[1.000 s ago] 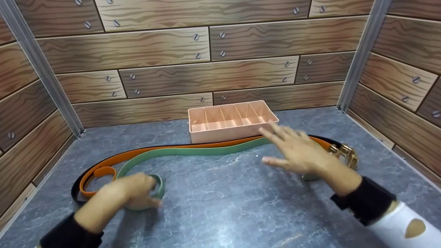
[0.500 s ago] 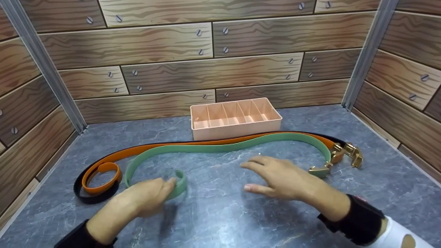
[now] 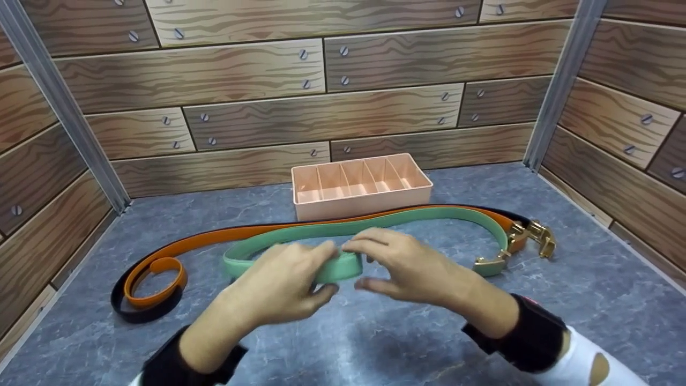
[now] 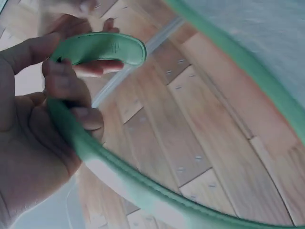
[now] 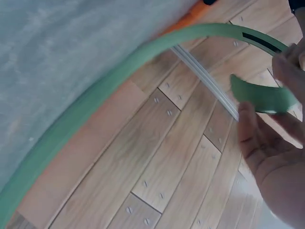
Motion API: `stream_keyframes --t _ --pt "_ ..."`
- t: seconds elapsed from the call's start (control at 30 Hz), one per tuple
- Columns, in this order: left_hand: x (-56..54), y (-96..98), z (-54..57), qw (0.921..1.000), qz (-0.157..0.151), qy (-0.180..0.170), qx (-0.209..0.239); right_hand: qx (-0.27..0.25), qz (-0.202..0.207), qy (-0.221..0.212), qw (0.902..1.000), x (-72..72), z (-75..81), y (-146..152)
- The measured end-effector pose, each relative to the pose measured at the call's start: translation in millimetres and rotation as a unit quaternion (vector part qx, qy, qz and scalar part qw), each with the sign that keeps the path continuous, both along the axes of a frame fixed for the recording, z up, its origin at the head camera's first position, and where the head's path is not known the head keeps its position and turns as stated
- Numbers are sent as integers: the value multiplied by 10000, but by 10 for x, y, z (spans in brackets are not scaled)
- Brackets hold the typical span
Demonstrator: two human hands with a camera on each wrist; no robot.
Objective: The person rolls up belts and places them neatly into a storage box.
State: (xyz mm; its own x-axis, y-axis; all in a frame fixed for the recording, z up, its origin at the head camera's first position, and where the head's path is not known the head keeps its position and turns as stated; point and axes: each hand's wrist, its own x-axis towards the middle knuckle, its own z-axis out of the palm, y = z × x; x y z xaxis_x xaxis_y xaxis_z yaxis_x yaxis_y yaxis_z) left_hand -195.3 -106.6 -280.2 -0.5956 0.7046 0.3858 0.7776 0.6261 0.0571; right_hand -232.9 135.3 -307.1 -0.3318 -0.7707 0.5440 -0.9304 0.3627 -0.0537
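Note:
A green belt (image 3: pixel 418 217) runs across the table in a long curve, with its gold-buckled end lying at the right. My left hand (image 3: pixel 284 281) grips the strap near its free end, at the middle front in the head view. The curled tip (image 4: pixel 105 47) sticks out past my left fingers. My right hand (image 3: pixel 412 265) is right beside that tip, its fingertips at the upper edge and its thumb apart below. In the right wrist view the belt tip (image 5: pixel 262 95) lies between my right hand's spread fingers and thumb.
Behind the green belt lie an orange belt (image 3: pixel 209 236) and a black belt (image 3: pixel 142 313), both curled at the left. Their gold buckles (image 3: pixel 541 238) sit at the right. A pink divided box (image 3: pixel 364 206) stands near the back wood-patterned wall (image 3: pixel 257 128).
My left hand has carried the green belt's free end rightward to the middle, away from the curled orange and black belts. My right hand has come left and down to meet it.

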Motion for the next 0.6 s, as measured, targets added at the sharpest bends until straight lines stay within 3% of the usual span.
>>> stream_keyframes --t 0.1,0.2,0.27,0.37,0.4,0.47,0.53,0.6 --pt "-77 53 113 9974 6 559 462 -505 414 -80 9978 -39 126 -29" --pt "-209 92 222 9908 -57 935 981 -918 724 -447 9921 -81 290 -32" --pt "-329 126 267 9857 -130 1159 1216 -1141 710 -803 9877 -118 405 -22" --pt "-528 179 289 9831 -125 1311 1273 -1395 367 -1363 9801 -207 540 3" --pt "-586 193 286 9843 -119 1246 1247 -1449 201 -1465 9783 -247 567 12" --pt "-680 212 274 9885 -111 763 1301 -1491 -76 -1406 9787 -324 604 24" --pt "-730 219 262 9899 -65 140 1410 -1417 -190 -991 9847 -389 617 30" --pt "-739 229 272 9860 14 -486 1592 -1318 -212 -322 9905 -423 630 26"
